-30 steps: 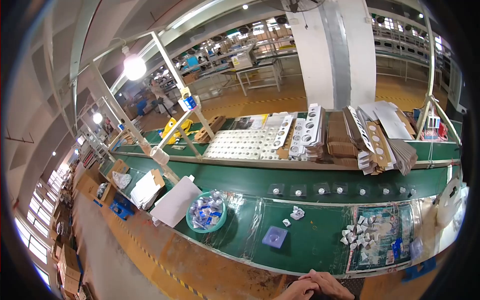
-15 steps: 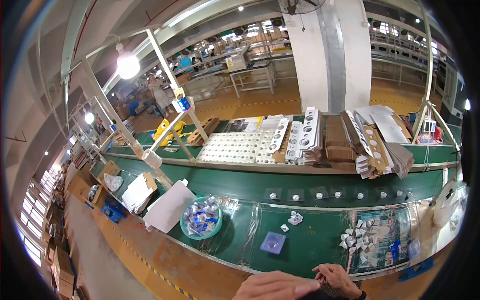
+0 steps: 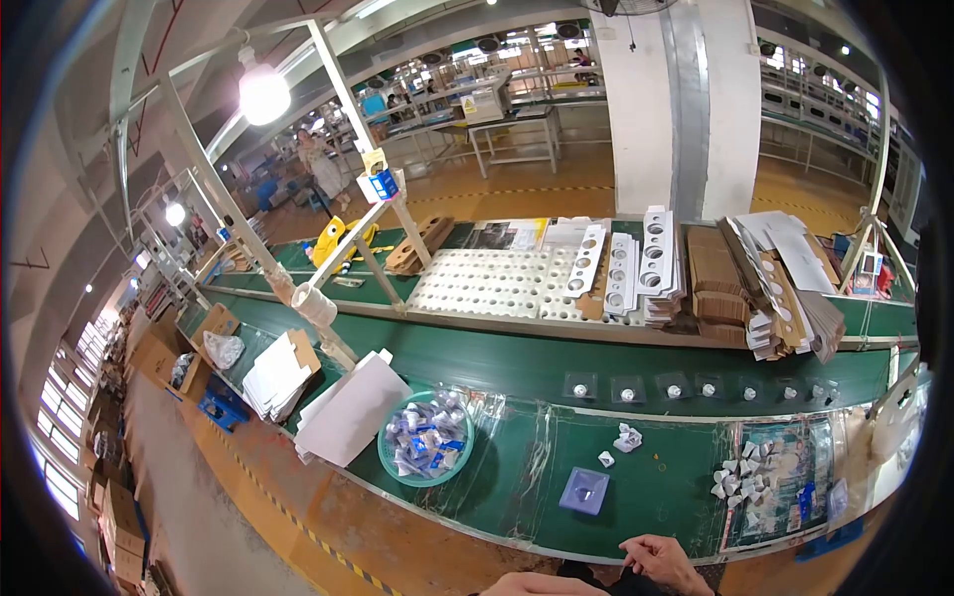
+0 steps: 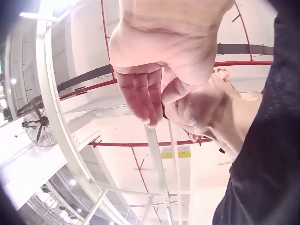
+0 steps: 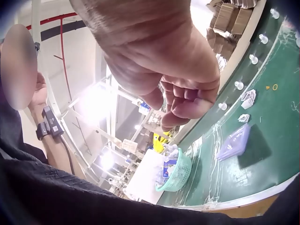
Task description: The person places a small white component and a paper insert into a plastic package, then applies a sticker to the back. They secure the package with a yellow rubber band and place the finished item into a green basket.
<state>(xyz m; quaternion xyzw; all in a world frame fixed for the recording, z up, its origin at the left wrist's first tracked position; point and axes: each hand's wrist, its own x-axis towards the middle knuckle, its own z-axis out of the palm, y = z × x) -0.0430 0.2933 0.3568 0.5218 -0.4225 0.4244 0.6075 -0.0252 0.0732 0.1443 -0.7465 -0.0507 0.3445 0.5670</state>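
My left hand (image 4: 164, 61) is raised near my head, its fingers relaxed and nothing in its grasp. Only a strip of the left arm (image 3: 547, 585) shows at the bottom edge of the head view. My right hand (image 3: 661, 561) hovers at the bench's front edge; its fingers (image 5: 187, 103) hang loosely curled and hold nothing. The nearest thing to it is a translucent purple plastic tray (image 3: 584, 491) on the green bench (image 3: 537, 497). Beyond the tray lie a small white piece (image 3: 606, 459) and a crumpled-looking white piece (image 3: 627, 437).
A teal basket (image 3: 386, 459) of small packets stands at the left, beside white card sheets (image 3: 348, 412). Several white folded pieces (image 3: 740, 482) sit in a pile at the right. Bulb-like items (image 3: 627, 394) line the belt. Stacked cardboard (image 3: 715, 283) fills the rear shelf.
My hands were together at the bench's front edge. The left hand has come away and up toward my head, while the right stays low near the edge. The head view has shifted slightly.
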